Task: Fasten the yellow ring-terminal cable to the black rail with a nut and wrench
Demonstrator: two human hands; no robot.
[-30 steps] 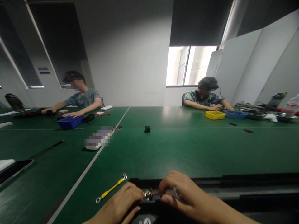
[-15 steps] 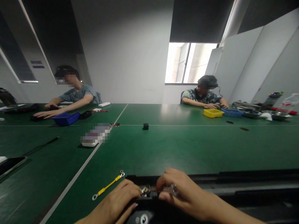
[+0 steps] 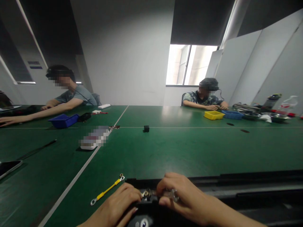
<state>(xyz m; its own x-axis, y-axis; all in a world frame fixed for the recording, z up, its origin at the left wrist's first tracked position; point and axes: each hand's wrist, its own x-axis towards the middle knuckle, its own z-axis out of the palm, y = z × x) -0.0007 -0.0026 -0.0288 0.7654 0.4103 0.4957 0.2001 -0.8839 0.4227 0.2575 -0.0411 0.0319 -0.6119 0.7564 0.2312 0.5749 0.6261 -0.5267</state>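
My right hand (image 3: 182,192) is closed around a small metal wrench (image 3: 174,195), whose fork-shaped end sticks out between thumb and fingers. The other end of it points left toward a brass nut (image 3: 146,193) on a black device (image 3: 144,209); whether it touches the nut I cannot tell. Beside that nut, the curled fingers of my left hand (image 3: 121,201) pinch a silver ring terminal (image 3: 142,195), mostly hidden by the fingertips. Left of my hands, a yellow cable with ring lugs (image 3: 107,191) lies on the table, and another brass nut (image 3: 121,175) touches or nearly touches its far lug.
A long black rail-like housing (image 3: 227,192) runs to the right under my right forearm. On the green table (image 3: 189,148) lie a small black cube (image 3: 146,128), a white device (image 3: 91,143), a phone (image 3: 9,167), and blue (image 3: 63,120) and yellow (image 3: 213,115) trays. Two people sit opposite.
My hands keep their grips; the wrench has turned slightly within my right hand. The view has shifted a little. The person at far left has stretched an arm further left.
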